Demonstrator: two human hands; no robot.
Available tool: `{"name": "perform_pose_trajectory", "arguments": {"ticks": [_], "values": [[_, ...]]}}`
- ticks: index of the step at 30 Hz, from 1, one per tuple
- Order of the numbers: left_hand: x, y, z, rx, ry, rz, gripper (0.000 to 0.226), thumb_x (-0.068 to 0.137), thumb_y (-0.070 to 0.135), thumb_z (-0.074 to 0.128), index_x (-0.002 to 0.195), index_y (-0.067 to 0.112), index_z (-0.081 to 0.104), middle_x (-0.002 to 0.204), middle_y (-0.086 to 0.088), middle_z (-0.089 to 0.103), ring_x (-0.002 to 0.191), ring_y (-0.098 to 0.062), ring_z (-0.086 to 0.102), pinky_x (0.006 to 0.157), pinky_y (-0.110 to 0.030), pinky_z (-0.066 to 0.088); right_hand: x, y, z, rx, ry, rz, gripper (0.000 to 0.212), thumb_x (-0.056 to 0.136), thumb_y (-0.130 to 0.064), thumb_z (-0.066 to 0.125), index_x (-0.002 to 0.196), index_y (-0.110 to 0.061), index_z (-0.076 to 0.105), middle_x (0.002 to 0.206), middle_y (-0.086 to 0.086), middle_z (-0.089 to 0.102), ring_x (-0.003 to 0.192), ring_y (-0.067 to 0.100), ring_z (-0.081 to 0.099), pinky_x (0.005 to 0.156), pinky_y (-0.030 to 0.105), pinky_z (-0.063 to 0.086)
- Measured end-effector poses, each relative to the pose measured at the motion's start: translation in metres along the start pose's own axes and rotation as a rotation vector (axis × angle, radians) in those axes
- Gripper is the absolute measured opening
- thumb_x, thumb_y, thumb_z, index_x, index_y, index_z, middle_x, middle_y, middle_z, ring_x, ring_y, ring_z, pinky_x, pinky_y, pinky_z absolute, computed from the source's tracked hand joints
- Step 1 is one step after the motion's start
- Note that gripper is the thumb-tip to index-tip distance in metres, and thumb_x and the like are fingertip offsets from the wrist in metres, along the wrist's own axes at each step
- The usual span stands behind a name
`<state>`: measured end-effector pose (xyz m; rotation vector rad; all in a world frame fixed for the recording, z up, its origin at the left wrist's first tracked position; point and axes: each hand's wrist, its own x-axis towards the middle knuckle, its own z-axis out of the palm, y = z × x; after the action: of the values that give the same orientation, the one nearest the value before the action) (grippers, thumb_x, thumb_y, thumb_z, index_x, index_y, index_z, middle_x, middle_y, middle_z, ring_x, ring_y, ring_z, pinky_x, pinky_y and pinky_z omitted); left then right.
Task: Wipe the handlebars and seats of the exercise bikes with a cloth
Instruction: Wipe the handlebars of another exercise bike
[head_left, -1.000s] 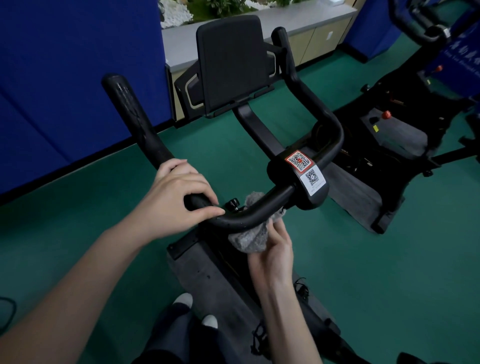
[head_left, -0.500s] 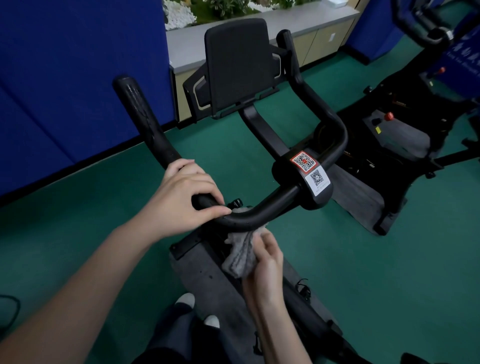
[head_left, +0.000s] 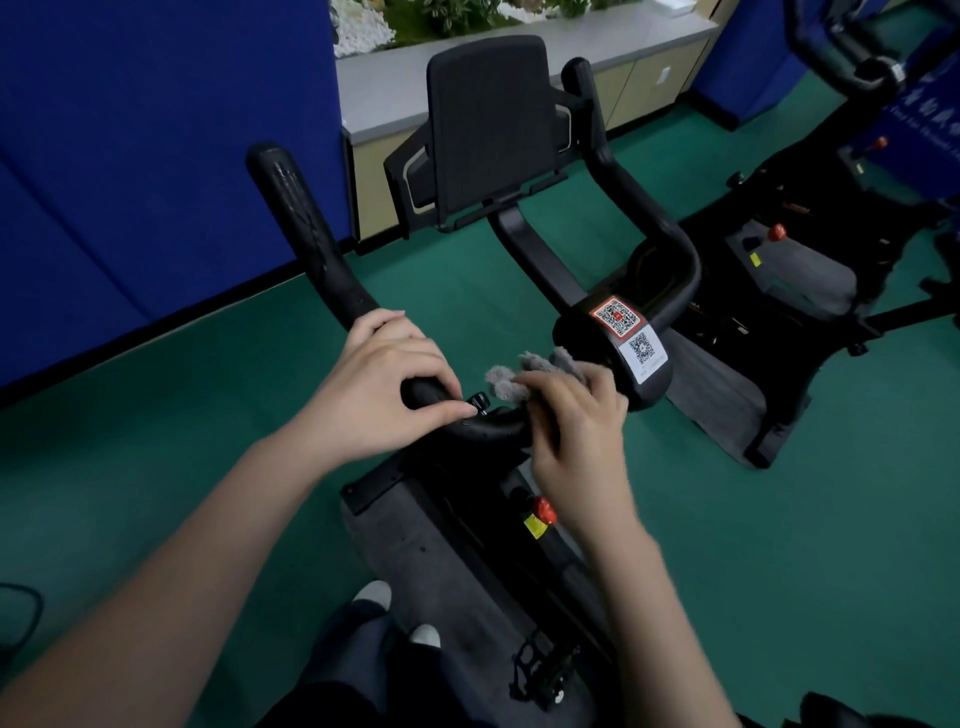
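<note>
Left hand (head_left: 374, 384) curls fingers round matte tubular handlebar (head_left: 311, 244), right hand (head_left: 576, 436) pinches fuzzy cloth (head_left: 503, 383)

- Exercise bikes: 2. Near bike (head_left: 415, 545) at 6 o'clock, second bike (head_left: 800, 280) at 2 o'clock.
- Handlebars: 2. Near handlebar (head_left: 309, 239) from centre to 10 o'clock, far handlebar (head_left: 857, 67) at 1 o'clock.
- Hands: 2. Left hand (head_left: 374, 384) and right hand (head_left: 576, 421), both at centre.
- Grey cloth (head_left: 504, 384): 1, centre.
- QR stickers: 2. Red-bordered sticker (head_left: 616, 316) and white sticker (head_left: 644, 351), 3 o'clock of centre.
- Red knobs: 2. Near knob (head_left: 543, 509) at 5 o'clock, far knob (head_left: 776, 231) at 2 o'clock.
- Pedal (head_left: 545, 670): 1 in view, 6 o'clock.
</note>
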<state>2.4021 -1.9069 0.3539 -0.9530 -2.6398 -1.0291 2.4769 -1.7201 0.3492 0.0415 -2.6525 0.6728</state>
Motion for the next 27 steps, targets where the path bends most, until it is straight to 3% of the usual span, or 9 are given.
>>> {"name": "perform_pose_trajectory", "arguments": {"ticks": [3,6,8,11,14,18,21,25,27], "values": [[0.000,0.000,0.000,0.009,0.004,0.007,0.028,0.072,0.050,0.070,0.073,0.022,0.072,0.080,0.013,0.066,0.090,-0.009,0.053,0.109,-0.021,0.010,0.034,0.005,-0.021,-0.165,-0.362,-0.104,0.021,0.089,-0.012,0.052,0.105,-0.015,0.064,0.097,-0.001,0.066,0.105,0.026,0.047,0.087,0.032,0.023],[0.000,0.000,0.000,0.013,0.008,0.013,0.025,0.073,0.046,0.074,0.074,0.022,0.072,0.079,0.012,0.066,0.090,-0.011,0.053,0.109,-0.022,0.011,0.062,-0.003,-0.026,-0.294,-0.636,-0.135,0.021,0.091,-0.016,0.048,0.107,-0.015,0.062,0.095,0.008,0.063,0.105,0.029,0.047,0.093,0.036,0.032],[-0.001,-0.001,0.000,0.015,0.007,0.015,0.025,0.072,0.046,0.075,0.074,0.021,0.072,0.079,0.012,0.066,0.089,-0.011,0.053,0.109,-0.025,0.013,0.066,-0.012,-0.025,-0.217,-0.747,-0.157,0.022,0.089,-0.012,0.048,0.104,-0.013,0.064,0.092,0.016,0.063,0.100,0.033,0.051,0.089,0.040,0.040],[0.000,-0.002,0.000,0.006,-0.001,0.010,0.026,0.073,0.048,0.074,0.074,0.022,0.072,0.079,0.013,0.066,0.090,-0.008,0.051,0.111,-0.027,0.013,0.068,-0.010,-0.030,-0.184,-0.788,-0.182,0.021,0.091,-0.014,0.050,0.106,-0.014,0.064,0.093,0.014,0.063,0.099,0.032,0.054,0.088,0.039,0.042],[0.000,-0.002,0.000,0.008,-0.006,0.012,0.021,0.074,0.046,0.074,0.073,0.024,0.072,0.079,0.014,0.066,0.091,-0.006,0.051,0.112,-0.028,0.013,0.073,0.009,-0.036,-0.265,-0.692,-0.116,0.025,0.093,-0.014,0.049,0.113,-0.014,0.063,0.102,0.009,0.063,0.106,0.030,0.048,0.095,0.040,0.037],[-0.001,-0.002,0.001,0.013,0.001,0.010,0.025,0.074,0.049,0.072,0.073,0.024,0.071,0.078,0.014,0.066,0.091,-0.006,0.051,0.111,-0.027,0.012,0.048,0.010,-0.025,-0.130,-0.473,-0.053,0.020,0.091,-0.010,0.053,0.106,-0.012,0.066,0.099,0.004,0.067,0.100,0.029,0.046,0.090,0.046,0.038],[0.000,-0.002,0.001,0.043,0.007,0.021,0.022,0.075,0.045,0.073,0.074,0.024,0.070,0.079,0.014,0.065,0.090,-0.007,0.051,0.109,-0.026,0.013,0.010,-0.011,0.000,0.062,-0.185,-0.048,0.016,0.089,-0.011,0.057,0.101,-0.013,0.067,0.095,0.002,0.068,0.094,0.026,0.049,0.083,0.045,0.041],[0.000,0.000,0.000,0.048,0.000,0.018,0.023,0.078,0.045,0.069,0.075,0.023,0.070,0.078,0.015,0.065,0.089,-0.008,0.051,0.109,-0.023,0.012,-0.029,-0.012,0.025,0.206,0.286,0.106,0.024,0.090,-0.005,0.059,0.111,-0.011,0.069,0.119,-0.002,0.066,0.107,0.023,0.049,0.096,0.035,0.039],[-0.001,0.001,-0.001,0.040,-0.008,0.013,0.017,0.080,0.038,0.071,0.075,0.022,0.071,0.079,0.015,0.065,0.090,-0.009,0.052,0.110,-0.023,0.010,-0.042,-0.012,0.035,0.259,0.433,0.218,0.028,0.089,-0.001,0.061,0.116,-0.005,0.066,0.125,0.003,0.062,0.108,0.021,0.047,0.097,0.034,0.041]]}}
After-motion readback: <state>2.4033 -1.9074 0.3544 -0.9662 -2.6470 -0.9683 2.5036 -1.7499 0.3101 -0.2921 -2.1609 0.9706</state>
